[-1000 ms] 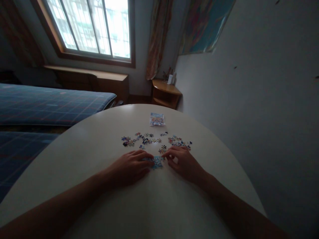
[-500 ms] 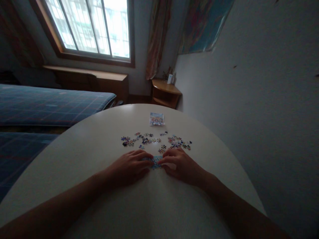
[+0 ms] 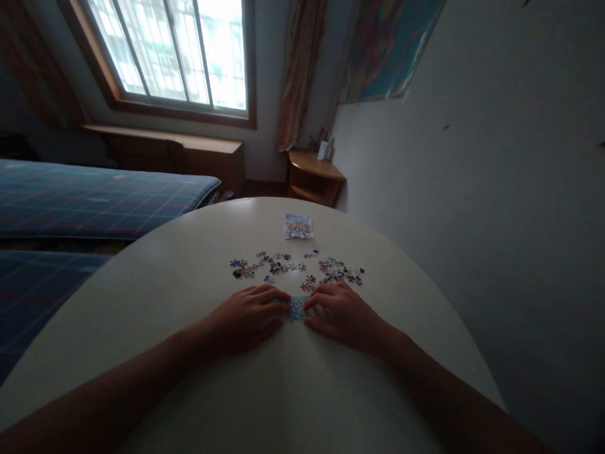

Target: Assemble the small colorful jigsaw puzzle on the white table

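Note:
Between my two hands a small light-blue section of joined jigsaw puzzle pieces (image 3: 297, 307) lies flat on the white table. My left hand (image 3: 253, 315) has its curved fingers on the left end of this section and covers part of it. At the right end my right hand (image 3: 338, 315) presses with thumb and fingers bent round the edge. Just beyond the hands, loose jigsaw pieces lie in a left cluster (image 3: 246, 269) and a right cluster (image 3: 335, 271).
A small printed picture packet (image 3: 298, 226) lies farther back on the round white table (image 3: 203, 246). To the left is a bed with a blue plaid mattress (image 3: 104, 195). A pale wall (image 3: 472, 221) runs along the right, and a wooden corner shelf (image 3: 316, 165) stands behind the table.
My right thumb and fingers have shifted slightly on the blue section, baring a little more of its right part. The left hand and the loose pieces stay put.

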A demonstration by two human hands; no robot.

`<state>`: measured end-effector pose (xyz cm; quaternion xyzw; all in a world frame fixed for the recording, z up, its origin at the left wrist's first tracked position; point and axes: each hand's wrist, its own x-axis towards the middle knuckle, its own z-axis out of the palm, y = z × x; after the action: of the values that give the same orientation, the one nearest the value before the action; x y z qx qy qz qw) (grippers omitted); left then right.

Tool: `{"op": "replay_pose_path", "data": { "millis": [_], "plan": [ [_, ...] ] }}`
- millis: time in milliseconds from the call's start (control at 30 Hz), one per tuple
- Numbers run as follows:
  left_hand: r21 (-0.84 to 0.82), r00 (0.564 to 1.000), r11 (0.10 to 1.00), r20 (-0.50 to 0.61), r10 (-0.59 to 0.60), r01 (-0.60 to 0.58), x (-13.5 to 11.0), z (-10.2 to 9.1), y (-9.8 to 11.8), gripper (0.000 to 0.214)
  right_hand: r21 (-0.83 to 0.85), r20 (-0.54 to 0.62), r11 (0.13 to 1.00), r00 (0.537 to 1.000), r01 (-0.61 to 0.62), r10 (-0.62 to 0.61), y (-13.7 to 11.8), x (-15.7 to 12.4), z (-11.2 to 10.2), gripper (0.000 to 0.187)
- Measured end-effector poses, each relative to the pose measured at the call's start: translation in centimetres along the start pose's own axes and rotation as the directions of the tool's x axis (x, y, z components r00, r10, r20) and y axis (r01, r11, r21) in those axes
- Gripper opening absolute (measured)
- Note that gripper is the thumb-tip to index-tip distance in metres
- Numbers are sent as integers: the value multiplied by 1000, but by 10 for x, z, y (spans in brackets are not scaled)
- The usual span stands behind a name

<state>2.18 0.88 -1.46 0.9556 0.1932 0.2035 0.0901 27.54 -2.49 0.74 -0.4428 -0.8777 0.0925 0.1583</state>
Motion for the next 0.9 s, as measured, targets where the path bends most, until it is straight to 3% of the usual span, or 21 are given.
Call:
{"op": "replay_pose_path", "data": {
  "millis": [200, 367, 700, 900],
  "plan": [
    [12, 1000, 1000, -1, 6, -6, 0, 0, -1, 22, -11, -25, 1000, 999, 29, -29, 1, 3, 3, 9],
    [47, 999, 999, 20, 25, -26, 0, -1, 0, 26, 30, -43, 999, 998, -38, 40, 1, 4, 4, 12],
    [163, 997, 986, 72, 12, -24, 0, -3, 6, 28, 60, -53, 996, 997, -60, 64, -2, 7, 4, 6],
    [-1, 1000, 1000, 5, -16, 16, -1, 3, -1, 24, 53, -254, 998, 967, 21, -7, -4, 7, 8, 7]
  ]
}}
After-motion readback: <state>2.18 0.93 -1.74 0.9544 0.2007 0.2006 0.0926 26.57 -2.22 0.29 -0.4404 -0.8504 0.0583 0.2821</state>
